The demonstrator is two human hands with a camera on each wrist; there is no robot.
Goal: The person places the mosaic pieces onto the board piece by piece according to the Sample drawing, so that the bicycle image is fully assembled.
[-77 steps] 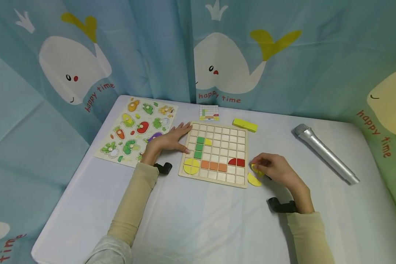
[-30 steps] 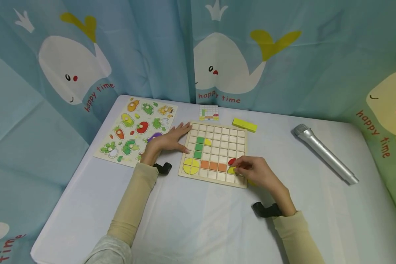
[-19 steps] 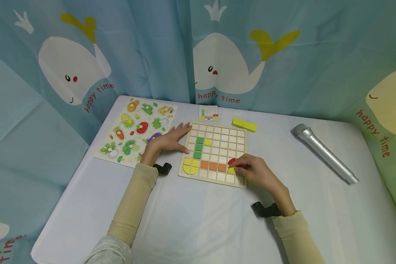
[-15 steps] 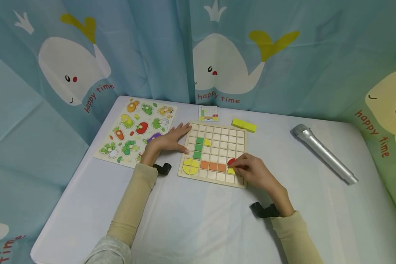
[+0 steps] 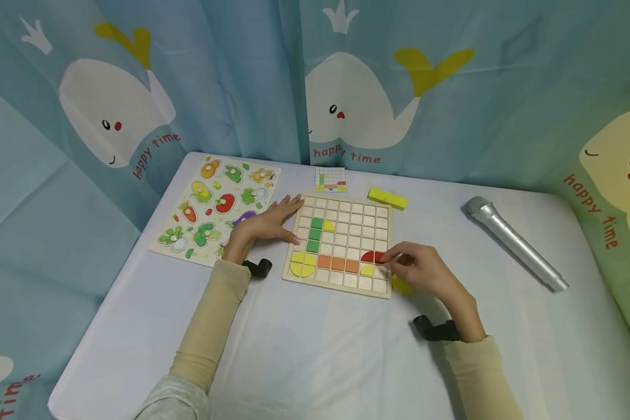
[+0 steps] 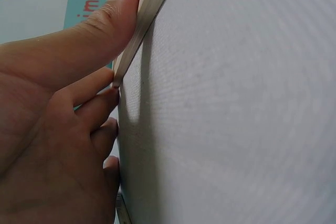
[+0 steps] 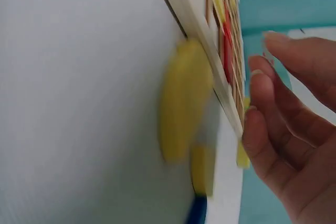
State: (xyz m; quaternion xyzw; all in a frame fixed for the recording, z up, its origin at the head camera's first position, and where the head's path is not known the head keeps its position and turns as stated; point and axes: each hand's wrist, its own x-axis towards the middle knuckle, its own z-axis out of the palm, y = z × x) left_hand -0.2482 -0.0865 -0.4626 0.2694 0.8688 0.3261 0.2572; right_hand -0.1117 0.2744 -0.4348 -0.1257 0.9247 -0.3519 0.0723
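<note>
A wooden grid board (image 5: 336, 287) lies mid-table with green, orange, red and yellow tiles set in its cells. The left hand (image 5: 269, 226) rests at the board's left edge, fingers spread and thumb on the frame; the left wrist view shows its thumb against the wooden edge. Below the red tiles (image 5: 368, 256), a yellow quarter-round tile (image 5: 367, 270) lies in a cell. Just right of it, the right hand (image 5: 425, 268) hovers over the board's right edge, fingers loosely bent. No tile shows between its fingertips in the right wrist view. Yellow pieces (image 7: 186, 100) lie beneath this hand.
A pattern card (image 5: 330, 179) and a yellow block (image 5: 387, 199) lie behind the board. The vegetable puzzle (image 5: 212, 216) is at the left, a silver microphone (image 5: 517, 242) at the right. A blue piece (image 7: 196, 211) shows in the right wrist view. Curtains border the table.
The right hand took a yellow quarter-round tile from beside the board, put it below the red tiles, let go and drew back rightward. The left hand has stayed in place.
</note>
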